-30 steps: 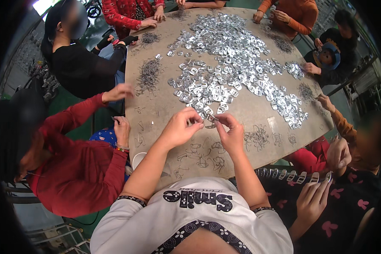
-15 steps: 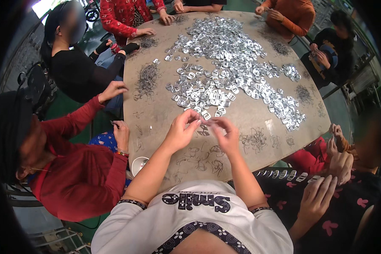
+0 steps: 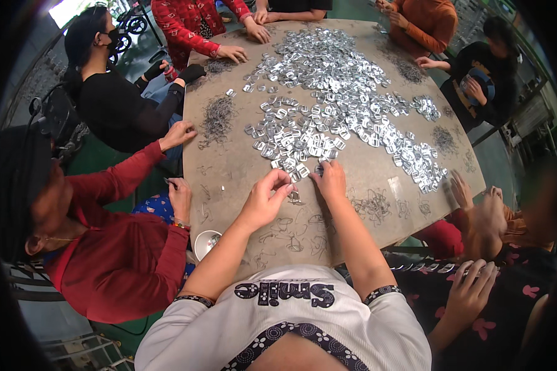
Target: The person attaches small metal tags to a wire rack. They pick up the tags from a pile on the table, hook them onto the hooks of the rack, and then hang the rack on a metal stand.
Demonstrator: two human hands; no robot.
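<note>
My left hand [image 3: 267, 196] is closed in a pinch just short of the pile's near edge. What sits between its fingertips, if anything, is too small to make out. My right hand [image 3: 332, 182] reaches to that same edge, its thumb and fingers closed on a small metal buckle [image 3: 319, 169]. Silver slotted buckles [image 3: 300, 139] lie in a loose heap in front of both hands. Beneath the left fingertips, a small dark-looking piece [image 3: 294, 196] rests on the table. Thin bent wire pieces [image 3: 284, 232] are scattered between my forearms.
The brown table [image 3: 229, 161] carries more wire bunches [image 3: 216, 120], [image 3: 372, 204] on both sides. A white bowl [image 3: 205, 243] stands by my left forearm. A person in red [image 3: 124, 247] sits at left, another in dark patterned clothing [image 3: 476, 309] at right; several others surround the table.
My hands, close together before, have parted. The right one moved forward to the buckles at the heap's edge; the left shifted slightly back. Co-workers' hands around the table also moved.
</note>
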